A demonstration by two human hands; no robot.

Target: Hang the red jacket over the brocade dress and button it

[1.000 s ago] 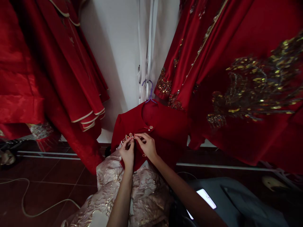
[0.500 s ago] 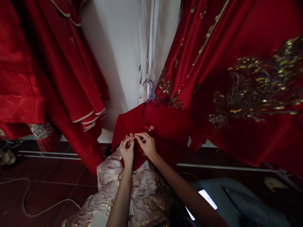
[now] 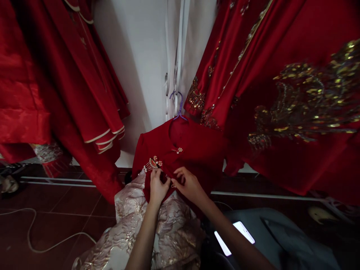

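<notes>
A red jacket (image 3: 201,150) hangs on a purple hanger (image 3: 180,107) in front of me. On its chest is a beaded brooch (image 3: 152,164) with dangling pearls, and a small pearl clasp (image 3: 178,150) sits below the neckline. Beneath the brooch, my left hand (image 3: 159,189) pinches the jacket's front edge between thumb and fingers. Across the opening, my right hand (image 3: 189,183) has bent fingers on the other front edge, beside a small metallic clasp (image 3: 173,186). The fingertips of both hands are close together and partly hide what they grip.
Patterned pale pink fabric (image 3: 135,228) lies under my forearms. Red garments (image 3: 73,75) hang at left, and a sequinned red garment (image 3: 306,101) at right. A lit phone (image 3: 244,231) rests on a grey surface (image 3: 292,240). A white cable (image 3: 30,232) crosses the tiled floor.
Both hands have moved down and slightly right from the brooch, which is now uncovered, to the jacket's front opening below it.
</notes>
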